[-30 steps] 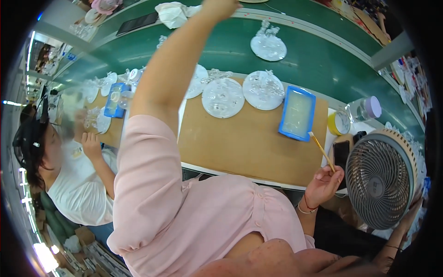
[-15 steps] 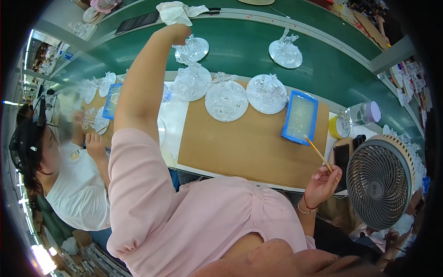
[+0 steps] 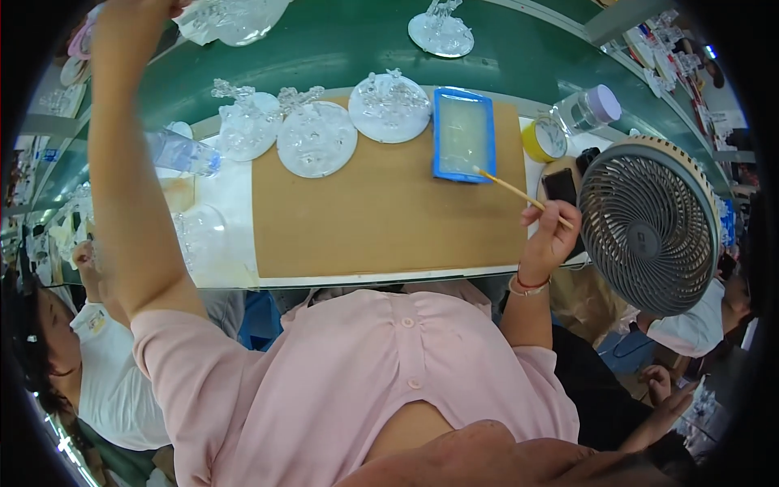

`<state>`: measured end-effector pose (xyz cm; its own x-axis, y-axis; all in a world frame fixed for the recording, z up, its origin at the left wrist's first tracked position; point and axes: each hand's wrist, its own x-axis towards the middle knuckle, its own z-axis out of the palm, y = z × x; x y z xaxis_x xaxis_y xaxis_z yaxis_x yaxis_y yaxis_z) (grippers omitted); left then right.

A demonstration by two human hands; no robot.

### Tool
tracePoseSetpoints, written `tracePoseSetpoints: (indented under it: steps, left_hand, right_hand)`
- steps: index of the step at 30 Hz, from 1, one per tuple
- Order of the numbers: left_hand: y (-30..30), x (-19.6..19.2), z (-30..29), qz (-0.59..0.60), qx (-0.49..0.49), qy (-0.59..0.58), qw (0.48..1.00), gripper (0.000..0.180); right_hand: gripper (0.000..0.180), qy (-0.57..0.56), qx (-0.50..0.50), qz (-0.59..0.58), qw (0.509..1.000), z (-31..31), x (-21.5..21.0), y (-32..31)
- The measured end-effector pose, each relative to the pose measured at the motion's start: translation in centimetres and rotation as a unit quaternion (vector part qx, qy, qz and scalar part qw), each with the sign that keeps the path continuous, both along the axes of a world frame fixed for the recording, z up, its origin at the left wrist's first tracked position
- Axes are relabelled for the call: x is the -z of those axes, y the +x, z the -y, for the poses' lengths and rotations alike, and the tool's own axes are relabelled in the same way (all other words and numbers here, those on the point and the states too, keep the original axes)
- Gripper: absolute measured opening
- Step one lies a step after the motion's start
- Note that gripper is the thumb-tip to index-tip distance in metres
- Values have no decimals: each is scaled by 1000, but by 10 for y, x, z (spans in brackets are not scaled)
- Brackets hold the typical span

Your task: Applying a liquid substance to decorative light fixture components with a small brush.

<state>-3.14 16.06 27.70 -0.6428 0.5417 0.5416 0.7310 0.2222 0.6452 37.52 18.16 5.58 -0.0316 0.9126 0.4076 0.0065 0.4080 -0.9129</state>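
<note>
Brush (image 3: 523,195) is pinched between thumb and fingers of the right hand (image 3: 554,234), its tip seen against the near right corner of the blue tray (image 3: 453,177); the brown board (image 3: 381,227) could be smeared by a drip if attention is drawn to the left hand (image 3: 166,6), mostly cut off at the upper edge, its fingers' state impossible to tell. White discs (image 3: 316,161) could be knocked by a sweeping arm. Beyond the board a green worktop (image 3: 349,45) is seen, flanked rightward by a fan (image 3: 647,239), with co-workers (image 3: 122,385) placed at both sides
</note>
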Motion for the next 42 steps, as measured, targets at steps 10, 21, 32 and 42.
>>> tracePoseSetpoints:
  steps: [10, 21, 32, 42]
  left_hand:
    - [107, 106, 122, 206, 256, -138, 934, 19]
    - [138, 159, 115, -7, 238, -116, 964, 15]
    - [125, 194, 110, 13, 211, -82, 974, 29]
    - [135, 221, 114, 103, 214, -100, 966, 16]
  right_hand:
    - [12, 72, -39, 118, 990, -31, 8, -18]
    - [14, 147, -32, 262, 953, -37, -11, -32]
    - [12, 136, -79, 209, 965, -35, -13, -29]
    - [11, 49, -83, 175, 980, -40, -12, -38]
